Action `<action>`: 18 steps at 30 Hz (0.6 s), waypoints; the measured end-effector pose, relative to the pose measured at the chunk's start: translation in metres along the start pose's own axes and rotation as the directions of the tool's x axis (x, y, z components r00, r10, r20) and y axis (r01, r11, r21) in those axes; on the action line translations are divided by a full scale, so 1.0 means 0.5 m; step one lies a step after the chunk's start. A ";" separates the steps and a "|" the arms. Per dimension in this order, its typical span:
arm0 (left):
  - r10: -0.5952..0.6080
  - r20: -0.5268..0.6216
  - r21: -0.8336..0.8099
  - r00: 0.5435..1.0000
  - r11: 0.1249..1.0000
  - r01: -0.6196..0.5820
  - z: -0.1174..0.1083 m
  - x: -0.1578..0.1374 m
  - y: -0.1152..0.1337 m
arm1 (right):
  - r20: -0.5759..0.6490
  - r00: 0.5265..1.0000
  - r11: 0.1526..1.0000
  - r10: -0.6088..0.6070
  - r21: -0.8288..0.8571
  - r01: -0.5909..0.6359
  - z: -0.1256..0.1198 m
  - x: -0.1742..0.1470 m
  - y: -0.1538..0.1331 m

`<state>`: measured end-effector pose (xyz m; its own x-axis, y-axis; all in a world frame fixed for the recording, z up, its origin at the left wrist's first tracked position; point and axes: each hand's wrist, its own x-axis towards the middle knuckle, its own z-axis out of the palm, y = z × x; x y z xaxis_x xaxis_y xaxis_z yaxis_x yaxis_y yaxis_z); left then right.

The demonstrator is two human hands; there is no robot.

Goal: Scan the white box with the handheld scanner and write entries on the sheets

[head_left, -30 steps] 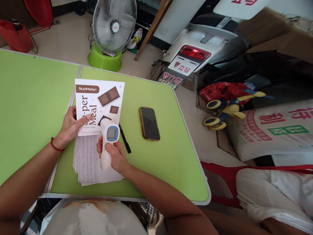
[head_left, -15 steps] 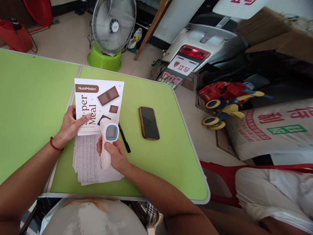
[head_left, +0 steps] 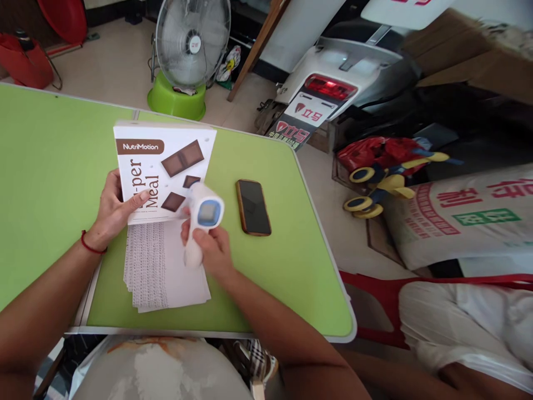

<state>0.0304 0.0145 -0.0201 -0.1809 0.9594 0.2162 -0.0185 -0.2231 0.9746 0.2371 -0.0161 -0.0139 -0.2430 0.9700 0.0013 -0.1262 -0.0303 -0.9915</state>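
My left hand (head_left: 114,208) grips the lower left side of a white box (head_left: 183,191) printed "NutriMotion" and pictures of chocolate, with the thumb across its front. The box is tilted up over the table. In my right hand (head_left: 214,247) is a white infrared thermometer (head_left: 195,253) with a blue-framed screen facing me; my fingers wrap its handle. Its head overlaps the lower right corner of the box; whether they touch I cannot tell. A stack of handwritten sheets (head_left: 183,283) lies under both hands. To the right a phone (head_left: 254,207) in a brown case rests dark-screened.
The green table (head_left: 287,289) has a metal rim. Beyond it a fan (head_left: 194,44) stands on a green stool (head_left: 177,100). A white scooter (head_left: 333,78), a toy with yellow wheels (head_left: 362,205) and a printed sack (head_left: 466,216) are right. A seated person (head_left: 441,316) is at lower right.
The thermometer has moved up and right in my right hand, blurring slightly. The box has shifted up and left and turned, showing its top edge. The black pen is now hidden.
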 end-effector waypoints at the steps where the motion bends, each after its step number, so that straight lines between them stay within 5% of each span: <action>1: 0.035 0.000 -0.006 0.999 0.999 -0.035 -0.003 0.003 0.000 | -0.075 0.996 0.993 -0.044 -0.112 0.035 -0.020 0.014 -0.008; 3: 0.082 -0.002 0.006 0.997 0.997 -0.082 -0.010 0.009 -0.002 | -0.185 0.975 0.905 -0.122 -0.424 0.033 -0.065 0.045 -0.022; 6: 0.095 0.008 0.031 0.995 0.995 -0.095 -0.017 0.016 -0.005 | -0.209 0.975 0.615 -0.080 -0.780 -0.116 -0.125 0.087 -0.026; 11: 0.110 0.057 0.039 0.992 0.993 -0.112 -0.019 0.021 -0.002 | -0.238 0.971 0.202 -0.023 -0.952 -0.228 -0.156 0.109 0.009; 18: 0.216 0.101 0.147 0.971 0.962 -0.229 -0.030 0.036 -0.023 | -0.143 0.979 0.014 -0.146 -0.990 -0.143 -0.152 0.099 0.016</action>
<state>0.0125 0.0316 -0.0284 -0.0800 0.9012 0.4260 0.1680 -0.4091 0.8969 0.2969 0.0501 -0.0317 -0.0815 0.9885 0.1270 0.9848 0.0995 -0.1426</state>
